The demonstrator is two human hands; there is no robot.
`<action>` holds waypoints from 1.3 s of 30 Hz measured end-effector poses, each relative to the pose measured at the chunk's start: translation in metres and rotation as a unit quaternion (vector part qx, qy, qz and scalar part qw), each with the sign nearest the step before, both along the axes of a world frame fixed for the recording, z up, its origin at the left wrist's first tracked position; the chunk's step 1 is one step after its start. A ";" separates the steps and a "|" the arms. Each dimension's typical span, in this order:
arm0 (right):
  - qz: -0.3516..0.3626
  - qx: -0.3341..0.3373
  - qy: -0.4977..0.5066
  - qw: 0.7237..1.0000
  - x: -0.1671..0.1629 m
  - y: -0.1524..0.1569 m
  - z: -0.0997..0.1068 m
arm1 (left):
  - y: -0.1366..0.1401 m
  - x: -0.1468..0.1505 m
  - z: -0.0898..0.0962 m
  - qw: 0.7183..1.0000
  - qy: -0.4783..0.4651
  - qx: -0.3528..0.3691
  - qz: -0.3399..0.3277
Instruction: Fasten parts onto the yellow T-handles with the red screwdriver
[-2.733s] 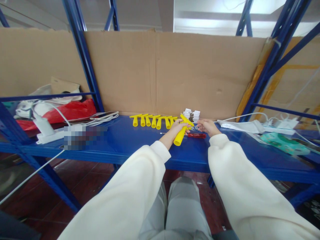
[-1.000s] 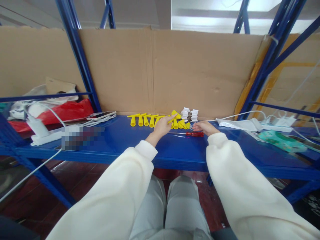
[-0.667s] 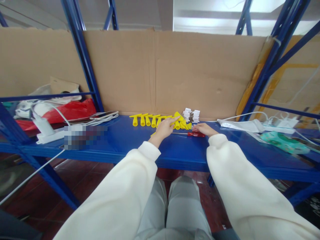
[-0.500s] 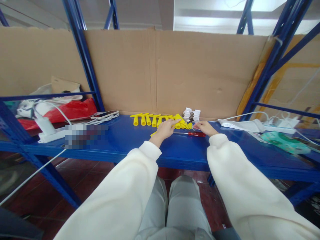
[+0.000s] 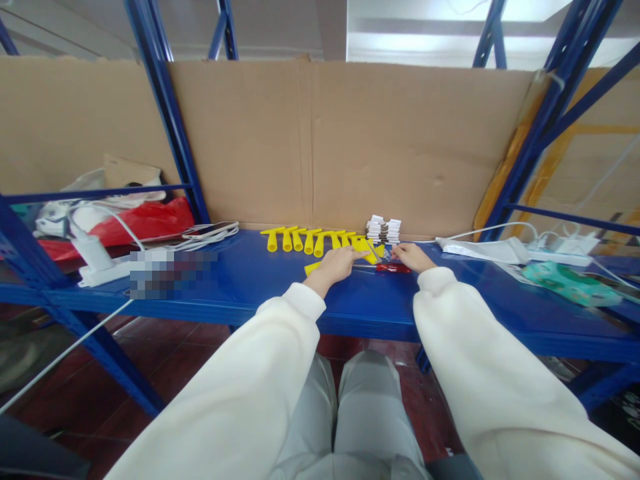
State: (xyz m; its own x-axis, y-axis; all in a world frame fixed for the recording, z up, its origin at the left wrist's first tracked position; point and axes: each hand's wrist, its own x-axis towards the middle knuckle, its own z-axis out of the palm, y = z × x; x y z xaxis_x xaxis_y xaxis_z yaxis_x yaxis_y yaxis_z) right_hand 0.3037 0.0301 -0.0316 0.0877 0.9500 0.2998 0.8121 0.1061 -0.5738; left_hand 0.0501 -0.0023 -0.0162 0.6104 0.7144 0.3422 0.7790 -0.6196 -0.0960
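My left hand (image 5: 336,265) is closed around a yellow T-shaped scraper, whose handle end (image 5: 313,268) sticks out behind the hand. Its wide head (image 5: 367,250) shows beyond my fingertips, with a grey strip along the edge. My right hand (image 5: 411,256) is pinched over some small silvery pieces (image 5: 387,254) beside the head; what it holds, if anything, is too small to make out. Just below lies a screwdriver with a red handle (image 5: 393,268), its shaft pointing left. Several more yellow T-shaped scrapers (image 5: 299,240) stand in a row at the back.
Small white pieces (image 5: 383,230) are stacked against the cardboard (image 5: 400,147). On the left of the blue shelf (image 5: 250,280) lie a power strip (image 5: 107,268), cables and a red bag (image 5: 145,220). A white packet (image 5: 485,250) and green packet (image 5: 570,281) lie on the right.
My left hand has shifted slightly right and down, and the scraper's head has turned so that its grey edge shows. My right hand has hardly moved.
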 end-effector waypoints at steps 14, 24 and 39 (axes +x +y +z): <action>0.024 -0.011 0.018 0.999 0.001 0.007 -0.006 | 0.004 0.000 -0.004 1.000 -0.003 0.000 -0.012; 0.056 0.018 0.037 0.998 -0.001 0.007 -0.004 | -0.001 0.003 -0.002 1.000 0.017 -0.003 -0.017; 0.124 -0.017 0.054 0.991 -0.016 -0.009 0.006 | -0.012 0.010 0.001 1.000 0.015 0.015 0.010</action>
State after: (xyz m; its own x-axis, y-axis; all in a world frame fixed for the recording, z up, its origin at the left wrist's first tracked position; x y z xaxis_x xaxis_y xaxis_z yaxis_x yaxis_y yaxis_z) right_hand 0.2876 0.0211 -0.0255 -0.1188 0.9560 0.2684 0.6970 0.2728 -0.6631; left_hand 0.0597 -0.0142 -0.0147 0.6062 0.7163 0.3457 0.7880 -0.5999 -0.1386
